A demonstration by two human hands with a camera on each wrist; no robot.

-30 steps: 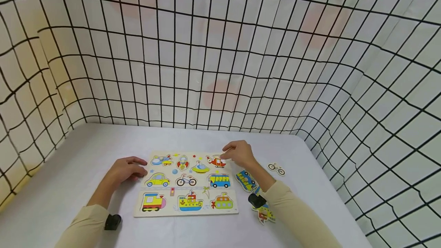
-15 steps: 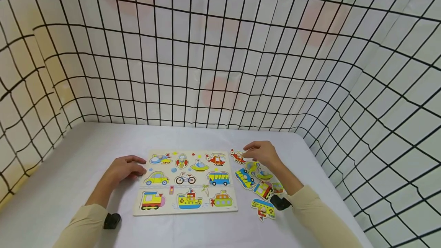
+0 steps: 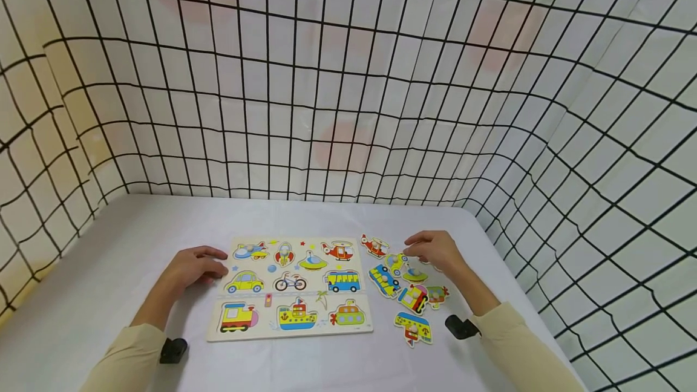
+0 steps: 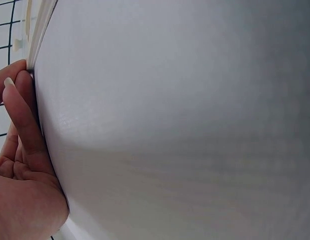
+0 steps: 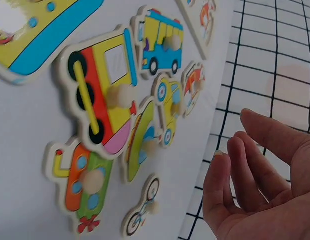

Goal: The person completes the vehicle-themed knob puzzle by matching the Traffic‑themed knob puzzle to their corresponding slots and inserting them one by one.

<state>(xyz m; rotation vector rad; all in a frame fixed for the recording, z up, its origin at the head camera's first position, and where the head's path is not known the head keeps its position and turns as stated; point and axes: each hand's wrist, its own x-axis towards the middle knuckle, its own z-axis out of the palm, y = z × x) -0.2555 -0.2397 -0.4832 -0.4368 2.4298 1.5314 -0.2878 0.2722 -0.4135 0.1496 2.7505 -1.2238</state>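
left hand (image 3: pixel 193 268) relaxed at the left edge of the puzzle board (image 3: pixel 264 331); right hand (image 3: pixel 438 250), grasping nothing, near the car piece (image 3: pixel 395 264), right of the board. piece judged light, rigid; best hold: its knob (image 5: pixel 178 107).

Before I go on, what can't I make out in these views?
- Bicycle piece: head view, mostly hidden by the right hand.
- Ship piece: right wrist view, cut off at the upper left by the picture's edge.
- Puzzle board: left wrist view, just a sliver, cut off by the top edge; right wrist view, just a corner, also cut off by the top edge.
- Left hand: left wrist view, cut off by the left edge.
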